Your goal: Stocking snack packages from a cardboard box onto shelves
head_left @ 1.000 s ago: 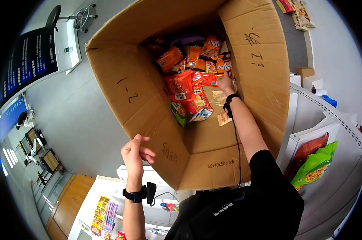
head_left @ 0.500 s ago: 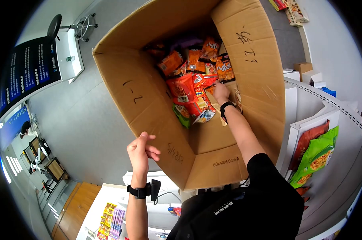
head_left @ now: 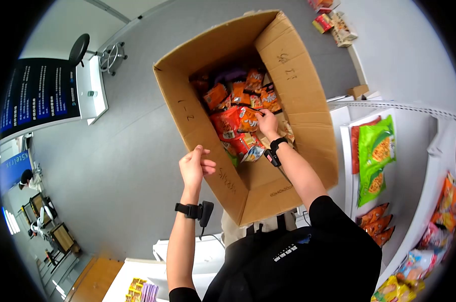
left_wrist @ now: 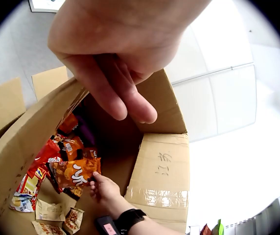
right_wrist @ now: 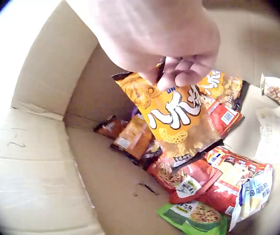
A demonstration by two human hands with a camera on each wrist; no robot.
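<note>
My right hand [head_left: 268,124] pinches an orange snack bag [right_wrist: 172,120] by its top edge inside a large cardboard box [head_left: 301,95]. The bag hangs tilted over the other packets in the right wrist view, its printed front showing. Beneath it lie a red packet [right_wrist: 189,178], a green packet [right_wrist: 196,217] and more orange bags [right_wrist: 132,139]. Small beige packets [left_wrist: 50,210] rest on the box floor beside them. With loosely bent fingers and nothing in them, my left hand [head_left: 193,165] hovers by the box's left rim.
White shelves at the right hold green snack bags [head_left: 377,146], small orange bags [head_left: 376,224] and other colourful packets [head_left: 419,264]. Yellow packets [head_left: 135,288] stand on a white surface at lower left. A wheeled stool [head_left: 112,56] and boxes [head_left: 342,31] sit on the far floor.
My right hand has picked up an orange snack bag from the right side of the pile and raised it leftward over the red packets. The head view has shifted; the left hand keeps its pose.
</note>
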